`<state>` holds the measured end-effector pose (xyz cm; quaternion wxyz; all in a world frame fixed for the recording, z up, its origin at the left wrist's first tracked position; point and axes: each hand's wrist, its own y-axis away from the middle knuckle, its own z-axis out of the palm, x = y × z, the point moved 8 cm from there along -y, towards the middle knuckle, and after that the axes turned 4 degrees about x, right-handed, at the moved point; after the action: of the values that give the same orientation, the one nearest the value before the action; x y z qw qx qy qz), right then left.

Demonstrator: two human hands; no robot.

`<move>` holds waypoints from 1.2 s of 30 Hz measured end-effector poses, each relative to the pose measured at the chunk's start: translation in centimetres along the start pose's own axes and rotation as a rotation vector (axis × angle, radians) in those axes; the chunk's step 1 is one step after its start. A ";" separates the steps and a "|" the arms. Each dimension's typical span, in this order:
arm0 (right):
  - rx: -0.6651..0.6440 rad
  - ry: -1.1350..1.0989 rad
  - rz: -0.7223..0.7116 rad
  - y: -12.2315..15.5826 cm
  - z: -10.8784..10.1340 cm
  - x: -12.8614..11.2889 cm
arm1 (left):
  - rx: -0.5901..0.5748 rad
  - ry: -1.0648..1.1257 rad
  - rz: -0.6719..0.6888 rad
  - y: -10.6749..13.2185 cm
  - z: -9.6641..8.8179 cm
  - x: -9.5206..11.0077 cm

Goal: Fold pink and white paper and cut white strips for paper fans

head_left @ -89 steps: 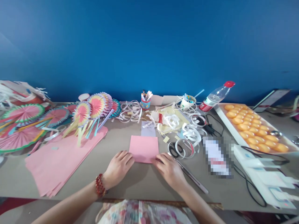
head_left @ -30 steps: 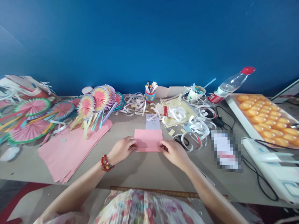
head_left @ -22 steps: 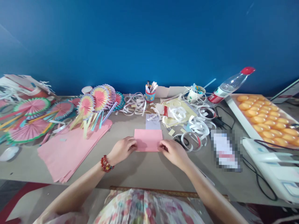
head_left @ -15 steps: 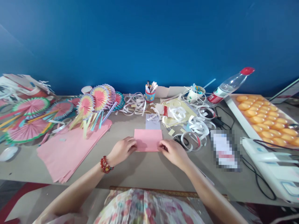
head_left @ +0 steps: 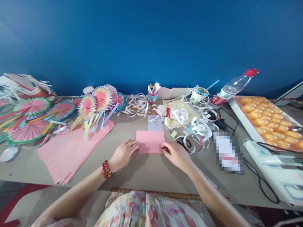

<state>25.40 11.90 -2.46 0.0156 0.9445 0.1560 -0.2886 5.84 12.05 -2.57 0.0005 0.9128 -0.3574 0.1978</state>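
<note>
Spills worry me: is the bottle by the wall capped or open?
Capped: a red cap sits on top of the clear bottle.

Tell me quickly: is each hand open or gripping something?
Left hand: touching left edge of pink paper rectangle; grip unclear.
Right hand: curled at its right edge; grip unclear.

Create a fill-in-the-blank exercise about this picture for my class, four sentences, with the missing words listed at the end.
1. The left hand and right hand touch opposite ends of a small paper sheet coloured ____.
2. The beaded bracelet is worn just behind the ____ hand.
3. The cap on the leaning bottle is coloured ____.
4. The wall at the back is coloured ____.

Missing words: pink; left; red; blue.
</note>
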 end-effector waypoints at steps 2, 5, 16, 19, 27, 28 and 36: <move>0.000 -0.002 -0.001 0.0 0.0 0.0 | 0.005 -0.012 0.011 0.1 0.0 0.0; 0.000 -0.004 0.000 0.0 0.0 0.0 | 0.012 -0.029 0.023 0.1 0.0 0.1; 0.002 -0.025 0.011 0.0 -0.1 -0.1 | 0.025 -0.119 0.045 0.5 0.6 0.1; -0.016 -0.051 0.006 0.0 -0.3 -0.1 | 0.028 -0.126 0.047 0.5 0.6 0.1; -0.072 -0.130 0.013 0.0 -1.0 0.1 | 0.044 -0.118 0.059 0.4 0.4 0.2; -0.073 -0.134 0.022 -0.1 -0.9 0.2 | 0.047 -0.115 0.060 0.4 0.4 0.2; -0.079 -0.162 0.042 -0.2 -0.7 0.4 | 0.066 -0.092 0.067 0.5 0.2 0.0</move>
<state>26.02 12.25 -2.08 0.0713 0.9198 0.1457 -0.3574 5.64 11.64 -2.85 -0.0524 0.9080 -0.3806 0.1672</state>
